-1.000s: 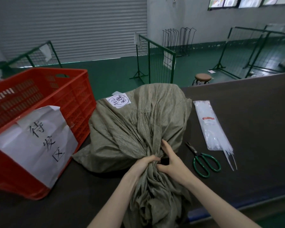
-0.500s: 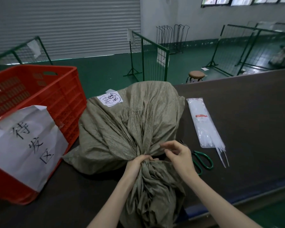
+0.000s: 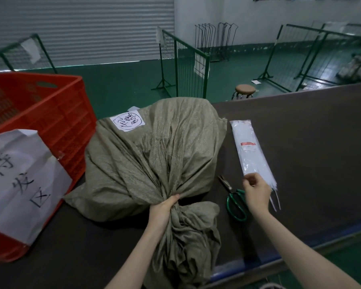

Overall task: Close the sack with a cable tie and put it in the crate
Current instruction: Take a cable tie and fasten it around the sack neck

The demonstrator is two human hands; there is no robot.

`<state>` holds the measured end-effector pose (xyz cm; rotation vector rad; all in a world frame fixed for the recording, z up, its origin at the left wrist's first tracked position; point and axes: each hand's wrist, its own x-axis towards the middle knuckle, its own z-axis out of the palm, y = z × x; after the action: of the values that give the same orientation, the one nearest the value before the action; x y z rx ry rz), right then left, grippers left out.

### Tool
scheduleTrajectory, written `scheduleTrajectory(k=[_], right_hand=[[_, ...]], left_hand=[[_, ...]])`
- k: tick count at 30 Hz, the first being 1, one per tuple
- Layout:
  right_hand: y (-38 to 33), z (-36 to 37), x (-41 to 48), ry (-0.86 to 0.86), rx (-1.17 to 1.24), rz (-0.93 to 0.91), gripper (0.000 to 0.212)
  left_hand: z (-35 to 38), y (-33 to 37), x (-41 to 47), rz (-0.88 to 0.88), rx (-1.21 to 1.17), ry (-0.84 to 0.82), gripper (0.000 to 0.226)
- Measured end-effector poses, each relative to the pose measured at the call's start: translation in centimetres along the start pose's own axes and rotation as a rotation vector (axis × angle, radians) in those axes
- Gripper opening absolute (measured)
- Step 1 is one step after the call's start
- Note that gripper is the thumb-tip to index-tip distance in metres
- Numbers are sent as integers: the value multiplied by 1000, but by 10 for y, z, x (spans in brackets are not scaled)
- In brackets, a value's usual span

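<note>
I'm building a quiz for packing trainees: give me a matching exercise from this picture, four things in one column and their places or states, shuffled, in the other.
Things:
1. Sack
2. Scissors
3. Crate
4. Cable-tie pack

Places or states:
A. red, at the left of the table, paper sign on its front
B. neck bunched in the left hand
C. lying between the sack and the tie pack
D. right hand at its near, open end

Pairs: 1-B, 2-C, 3-A, 4-D
</note>
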<state>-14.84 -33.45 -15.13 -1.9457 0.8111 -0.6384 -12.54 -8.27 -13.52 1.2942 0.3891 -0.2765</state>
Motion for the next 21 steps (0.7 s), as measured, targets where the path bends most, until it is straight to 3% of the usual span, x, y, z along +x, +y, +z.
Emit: scheduleTrajectory(k=[4,11,15,21], right_hand=[[32,-20,26,47,-267,70,16],[70,-35,40,-89,-706,114,31],[79,-33,39,-92,-703,179,33],[78,-34,41,-56,-689,210,30]], left_hand=[[2,-1,1,44,1,9,39],[5,-1,1,22,-9,20,34],[8,1,-1,43,-18,34,25],[11,0,2,64,-9,40,29]])
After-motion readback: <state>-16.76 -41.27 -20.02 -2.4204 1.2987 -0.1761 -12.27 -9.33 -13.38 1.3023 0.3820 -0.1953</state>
